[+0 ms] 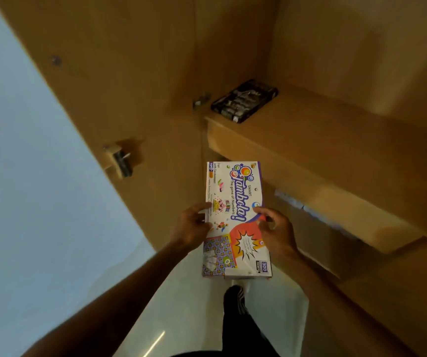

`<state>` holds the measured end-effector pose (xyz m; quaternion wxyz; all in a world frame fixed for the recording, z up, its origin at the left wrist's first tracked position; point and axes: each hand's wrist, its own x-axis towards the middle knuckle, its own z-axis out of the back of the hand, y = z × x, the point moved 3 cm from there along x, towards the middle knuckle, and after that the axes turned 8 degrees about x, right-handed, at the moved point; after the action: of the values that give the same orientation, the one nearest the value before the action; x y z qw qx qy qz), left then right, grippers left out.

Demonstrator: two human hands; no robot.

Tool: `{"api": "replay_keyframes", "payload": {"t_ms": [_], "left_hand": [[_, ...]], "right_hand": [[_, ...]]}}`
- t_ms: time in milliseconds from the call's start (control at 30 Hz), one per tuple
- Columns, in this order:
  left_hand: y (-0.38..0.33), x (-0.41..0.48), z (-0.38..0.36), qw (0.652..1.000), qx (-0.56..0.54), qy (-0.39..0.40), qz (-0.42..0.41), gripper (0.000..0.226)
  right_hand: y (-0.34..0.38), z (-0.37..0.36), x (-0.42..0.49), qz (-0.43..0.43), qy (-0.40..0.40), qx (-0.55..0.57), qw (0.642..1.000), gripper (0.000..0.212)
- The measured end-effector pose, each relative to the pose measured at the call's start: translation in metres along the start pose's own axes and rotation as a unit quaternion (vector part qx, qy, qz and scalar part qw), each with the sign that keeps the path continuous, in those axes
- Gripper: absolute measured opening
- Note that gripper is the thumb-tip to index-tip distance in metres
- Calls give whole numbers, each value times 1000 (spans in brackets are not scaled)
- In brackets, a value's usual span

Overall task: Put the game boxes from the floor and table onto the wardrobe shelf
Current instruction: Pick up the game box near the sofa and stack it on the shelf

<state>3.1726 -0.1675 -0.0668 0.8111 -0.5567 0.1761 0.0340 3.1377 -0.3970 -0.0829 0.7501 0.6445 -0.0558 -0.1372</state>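
Observation:
I hold a white and purple Tambola game box flat in front of me, below the wardrobe shelf. My left hand grips its left long edge and my right hand grips its right long edge, thumbs on top. A black game box lies on the shelf near its left front corner, slightly angled.
The open wardrobe door stands at the left with a metal latch on its inside face. A lower shelf sits under the upper one. My foot is on the pale floor below the box.

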Motion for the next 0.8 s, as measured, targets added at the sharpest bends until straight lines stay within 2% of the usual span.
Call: {"api": "replay_keyframes", "payload": {"t_ms": [100, 267, 533, 600, 667, 733, 800], "left_hand": [[-38, 77, -10, 1000, -8, -2, -25, 50], [-96, 184, -19, 998, 20, -38, -39, 49], [-190, 323, -9, 992, 43, -86, -87, 48], [-206, 354, -5, 993, 33, -43, -101, 52], [-218, 379, -4, 994, 23, 48, -95, 71], [-222, 399, -1, 982, 88, 131, -101, 94], [-224, 417, 1, 955, 201, 178, -129, 103]], "right_hand": [[14, 10, 79, -5, -16, 25, 1000, 28], [39, 26, 204, 21, 13, 7, 1000, 27], [85, 26, 368, 27, -11, 0, 1000, 25], [95, 24, 400, 33, -15, -9, 999, 25], [103, 21, 429, 30, -12, -8, 999, 25], [106, 19, 449, 21, -6, -8, 1000, 27], [104, 18, 465, 15, -6, -9, 1000, 27]]}}
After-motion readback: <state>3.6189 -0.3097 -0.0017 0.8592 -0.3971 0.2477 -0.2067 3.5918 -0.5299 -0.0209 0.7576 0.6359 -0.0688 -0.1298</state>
